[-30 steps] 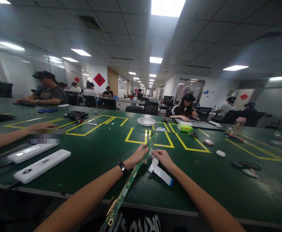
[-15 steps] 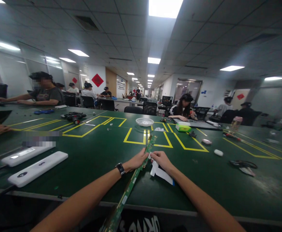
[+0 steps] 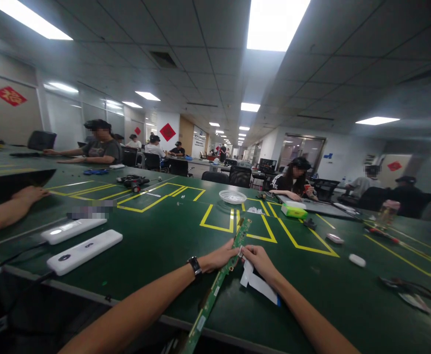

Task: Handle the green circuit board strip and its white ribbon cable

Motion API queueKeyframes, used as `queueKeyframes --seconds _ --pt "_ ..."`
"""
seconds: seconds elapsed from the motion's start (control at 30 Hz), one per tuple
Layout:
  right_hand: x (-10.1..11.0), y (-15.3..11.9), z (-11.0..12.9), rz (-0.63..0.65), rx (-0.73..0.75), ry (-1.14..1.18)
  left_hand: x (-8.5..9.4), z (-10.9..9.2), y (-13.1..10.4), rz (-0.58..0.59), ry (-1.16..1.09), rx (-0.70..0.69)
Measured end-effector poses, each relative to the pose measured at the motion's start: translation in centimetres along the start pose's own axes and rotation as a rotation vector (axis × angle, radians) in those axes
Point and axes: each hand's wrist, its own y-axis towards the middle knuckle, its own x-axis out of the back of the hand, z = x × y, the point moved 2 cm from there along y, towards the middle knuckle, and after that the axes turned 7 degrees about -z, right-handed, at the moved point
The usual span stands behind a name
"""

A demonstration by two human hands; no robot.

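Above the near edge of a green table, a long, narrow board slants up and away from the wearer, its lower end past the table's edge. The left hand has its fingers closed around the board toward the far end. The right hand has thumb and forefinger pinched shut on the upper end of a flat white cable, right at the board's side; the rest of the cable hangs, bent, to a blue tip. Compared with a second ago, the fingertips of both hands have drawn closer together, almost meeting, while the grip on each part is unchanged; the handling seems to remain at that one spot. Whether the cable is joined to the board there cannot be told. At far left, a co-worker's hand has shifted from beside two power strips to a dark panel.
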Motion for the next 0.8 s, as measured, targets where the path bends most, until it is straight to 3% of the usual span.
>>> queueKeyframes --seconds 0.1,0.2,0.27,0.33,0.43,0.53,0.6,0.7,0.8 --pt "0.2 0.5 -0.1 -0.01 -0.001 -0.016 0.2 -0.2 0.6 0.031 -0.048 0.053" --pt "0.8 0.9 -0.2 -0.058 0.011 -0.088 1.4 -0.4 1.5 0.0 0.031 -0.017" --pt "1.6 1.0 -0.3 -0.131 0.051 -0.218 3.0 -0.3 2.1 -0.175 0.218 -0.128" --pt "2.6 1.0 -0.4 -0.211 0.104 -0.426 4.9 0.0 2.5 -0.37 0.445 -0.148" --pt "4.3 1.0 -0.7 -0.293 0.098 -0.735 7.0 0.2 3.1 -0.43 0.705 -0.196" --pt "5.8 0.9 -0.8 -0.338 0.068 -0.895 8.0 0.0 3.4 -0.474 0.76 -0.215" --pt "6.2 0.6 -0.7 -0.299 0.134 -0.912 8.0 -0.2 3.4 -0.498 0.777 -0.229" --pt "5.7 0.1 -0.4 -0.128 0.28 -0.874 7.7 -0.3 3.2 -0.506 0.841 -0.28" --pt "5.3 0.0 -0.6 -0.014 0.326 -0.87 7.3 -0.4 3.0 -0.49 0.915 -0.339"
